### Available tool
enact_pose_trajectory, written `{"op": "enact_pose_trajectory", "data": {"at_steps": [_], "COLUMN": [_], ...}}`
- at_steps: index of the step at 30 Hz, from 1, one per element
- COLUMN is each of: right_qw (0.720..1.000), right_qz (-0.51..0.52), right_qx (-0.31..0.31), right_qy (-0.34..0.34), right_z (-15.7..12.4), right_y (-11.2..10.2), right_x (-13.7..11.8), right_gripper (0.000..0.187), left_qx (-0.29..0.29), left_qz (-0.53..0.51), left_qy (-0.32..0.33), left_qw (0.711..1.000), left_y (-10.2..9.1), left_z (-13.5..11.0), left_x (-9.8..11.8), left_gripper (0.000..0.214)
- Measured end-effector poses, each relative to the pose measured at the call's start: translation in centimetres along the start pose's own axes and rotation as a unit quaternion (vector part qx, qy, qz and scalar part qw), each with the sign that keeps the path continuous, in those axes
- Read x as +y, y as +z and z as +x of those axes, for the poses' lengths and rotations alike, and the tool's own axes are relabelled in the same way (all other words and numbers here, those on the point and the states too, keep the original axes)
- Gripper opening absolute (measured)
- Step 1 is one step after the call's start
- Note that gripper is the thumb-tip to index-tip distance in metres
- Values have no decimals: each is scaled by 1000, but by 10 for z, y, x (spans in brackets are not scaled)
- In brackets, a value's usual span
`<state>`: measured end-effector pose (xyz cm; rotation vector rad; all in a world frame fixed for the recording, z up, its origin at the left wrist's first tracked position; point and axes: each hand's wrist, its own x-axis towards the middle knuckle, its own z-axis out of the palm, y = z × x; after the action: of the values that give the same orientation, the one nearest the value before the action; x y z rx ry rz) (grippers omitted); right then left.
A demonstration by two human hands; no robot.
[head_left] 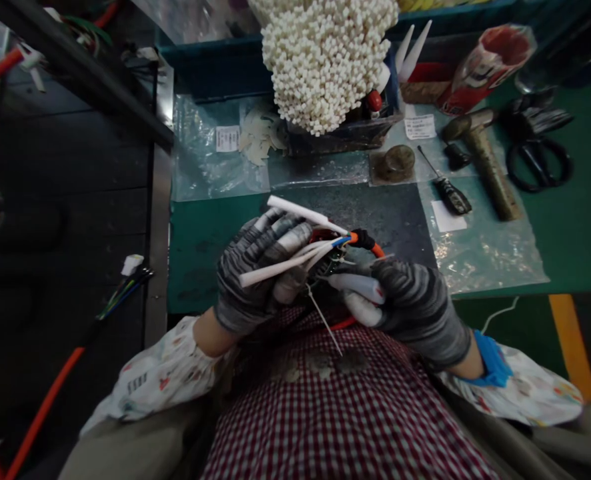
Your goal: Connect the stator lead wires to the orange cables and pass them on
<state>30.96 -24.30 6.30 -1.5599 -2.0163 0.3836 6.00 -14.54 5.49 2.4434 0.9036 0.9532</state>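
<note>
Red-checked apron (345,413) under left hand (258,273) and right hand (415,307) gripping sleeved wires (280,265)

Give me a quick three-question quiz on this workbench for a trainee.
1. True or false: the right hand is gloved.
2. Which lies closer to the scissors: A, the screwdriver, or B, the mallet?
3. What colour is the thick cable between the hands?

Key: 1 true; 2 B; 3 orange.
</note>
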Motion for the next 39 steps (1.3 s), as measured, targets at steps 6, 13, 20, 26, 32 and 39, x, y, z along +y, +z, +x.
{"op": "enact_pose_trajectory", "data": {"at_steps": [6, 13, 20, 26, 32, 39], "right_qw": [997, 992, 987, 983, 976, 959], "right_qz": [-68, -105, -115, -156, -174, 67], "right_qx": [20, 56, 83, 86, 126, 191], "right_qy": [-30, -31, 74, 55, 21, 198], "right_z": [5, 10, 17, 20, 16, -2], "right_y": [-11, -16, -15, -6, -5, -15], "right_x": [4, 4, 17, 21, 17, 40], "right_gripper": [32, 42, 34, 27, 28, 19], "left_qx": [-66, -71, -160, -218, -176, -103], "left_qz": [38, 86, 183, 162, 91, 67], "left_qy": [-2, 22, -14, -67, 2, -24], "left_qw": [997, 994, 970, 960, 980, 992], "left_y": [0, 11, 15, 16, 19, 21], "left_z": [38, 65, 95, 111, 103, 102], "left_x": [12, 11, 20, 21, 0, 5], "left_gripper": [48, 47, 57, 52, 67, 56]}}
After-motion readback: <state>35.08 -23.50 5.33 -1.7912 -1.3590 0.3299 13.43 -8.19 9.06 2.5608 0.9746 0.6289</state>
